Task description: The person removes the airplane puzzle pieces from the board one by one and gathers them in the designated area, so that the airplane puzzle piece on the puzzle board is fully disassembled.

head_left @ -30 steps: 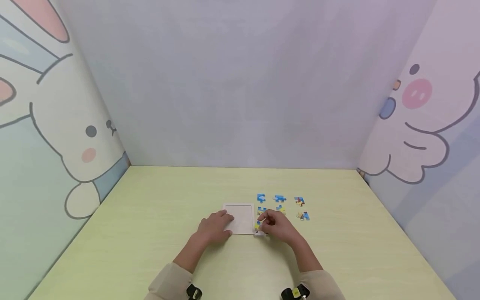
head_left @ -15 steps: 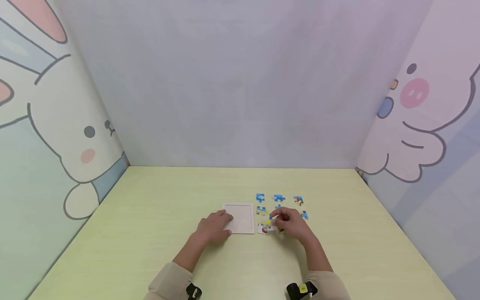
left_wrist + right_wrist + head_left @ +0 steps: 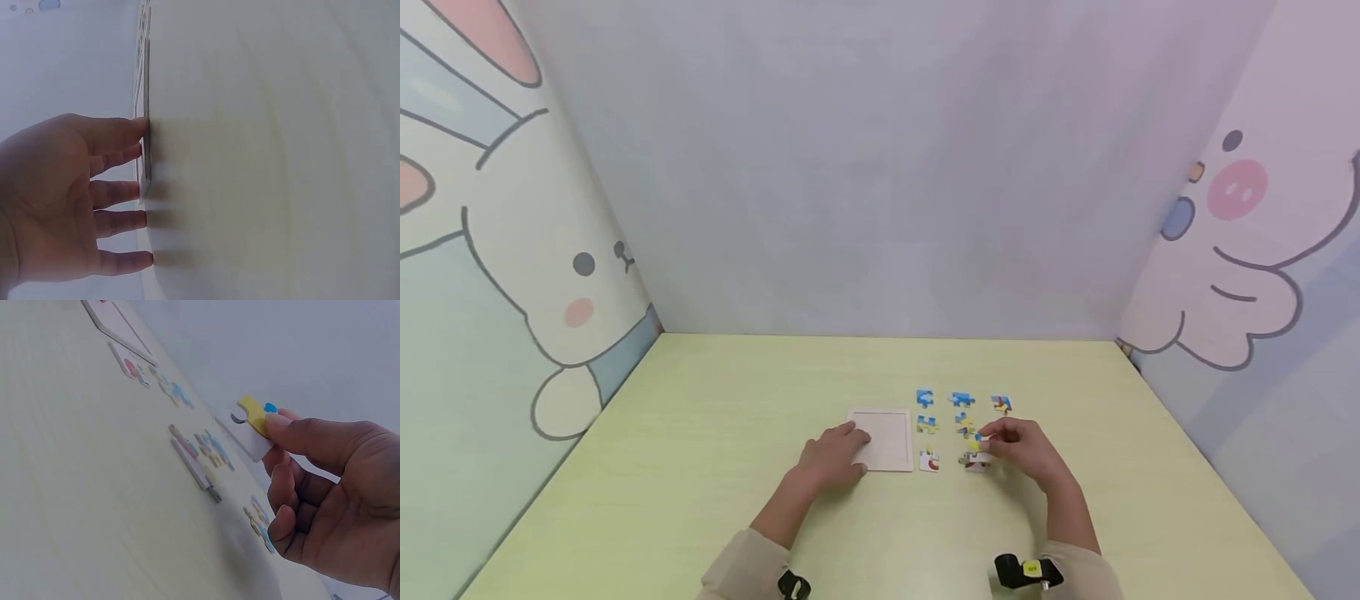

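My right hand (image 3: 1028,454) pinches a jigsaw piece (image 3: 251,432), white with yellow and blue, between thumb and index finger; its other fingers are curled. In the right wrist view the piece is up off the table. In the head view it overlaps a bottom-row jigsaw piece (image 3: 974,463) lying on the table. My left hand (image 3: 833,457), fingers spread, rests at the left side of a square white puzzle frame (image 3: 887,442). In the left wrist view, the left thumb and fingertips (image 3: 139,129) touch the thin edge of the puzzle frame.
Right of the frame, loose jigsaw pieces lie in rows: blue ones (image 3: 962,400) at the back, blue-and-yellow ones (image 3: 927,425) in the middle, a white one (image 3: 929,461) in front. My right hand hides part of this area. A grey wall (image 3: 880,208) stands behind the table (image 3: 737,400).
My right hand has moved to the right, away from the frame, with the pinched jigsaw piece. The white front piece beside the frame is now uncovered. The left hand stays on the frame.
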A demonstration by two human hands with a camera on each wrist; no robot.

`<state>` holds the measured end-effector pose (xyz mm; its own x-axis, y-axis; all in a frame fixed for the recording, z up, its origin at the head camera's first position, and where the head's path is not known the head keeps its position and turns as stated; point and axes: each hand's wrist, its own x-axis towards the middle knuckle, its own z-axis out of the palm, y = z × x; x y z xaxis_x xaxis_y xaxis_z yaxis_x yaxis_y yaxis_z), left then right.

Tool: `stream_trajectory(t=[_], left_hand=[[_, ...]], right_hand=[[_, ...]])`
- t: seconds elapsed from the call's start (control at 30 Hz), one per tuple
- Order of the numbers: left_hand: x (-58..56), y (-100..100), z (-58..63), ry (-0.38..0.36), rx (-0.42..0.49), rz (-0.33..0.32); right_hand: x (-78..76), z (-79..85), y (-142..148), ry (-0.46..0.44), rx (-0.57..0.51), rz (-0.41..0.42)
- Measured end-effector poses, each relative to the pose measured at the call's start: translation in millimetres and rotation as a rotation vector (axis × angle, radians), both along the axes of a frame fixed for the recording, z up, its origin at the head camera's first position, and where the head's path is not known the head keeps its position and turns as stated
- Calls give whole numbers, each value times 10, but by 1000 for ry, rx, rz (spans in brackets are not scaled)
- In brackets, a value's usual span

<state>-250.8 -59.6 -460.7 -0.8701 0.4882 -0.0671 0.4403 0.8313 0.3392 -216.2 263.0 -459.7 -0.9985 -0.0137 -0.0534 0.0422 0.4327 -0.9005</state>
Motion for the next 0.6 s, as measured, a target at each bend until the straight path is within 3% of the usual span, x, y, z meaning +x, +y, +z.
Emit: stream_trajectory(t=[0.33, 0.6], left_hand=[[34, 7, -6, -10, -15, 6], [9, -9, -9, 3, -14, -5]], right_hand=[[93, 14, 229, -51, 51, -37], [157, -22, 384, -111, 69, -118]])
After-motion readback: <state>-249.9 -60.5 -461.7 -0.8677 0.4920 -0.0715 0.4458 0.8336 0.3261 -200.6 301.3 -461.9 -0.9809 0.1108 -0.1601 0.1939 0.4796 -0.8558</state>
